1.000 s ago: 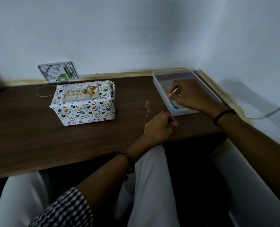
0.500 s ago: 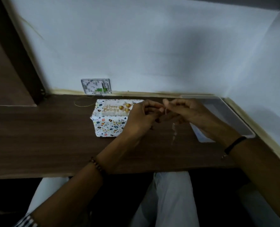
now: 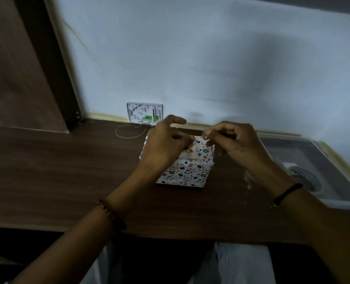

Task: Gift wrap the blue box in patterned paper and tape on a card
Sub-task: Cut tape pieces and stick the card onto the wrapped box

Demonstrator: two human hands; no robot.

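So there's this dark wooden desk (image 3: 67, 181) with a clear plastic tray (image 3: 342, 202) off at the right end, and the wrapped box (image 3: 185, 173) in its spotty patterned paper sits mid-desk near the wall, just right of a loop of yellow thread (image 3: 129, 132). Both hands are over its top: the left hand (image 3: 163, 146) curls down onto the card (image 3: 187, 155), though I honestly can't tell if it's gripping or only touching. The right hand (image 3: 239, 146) has thumb and forefinger pinched narrow on a pale scrap (image 3: 205, 137), too blurry to name.
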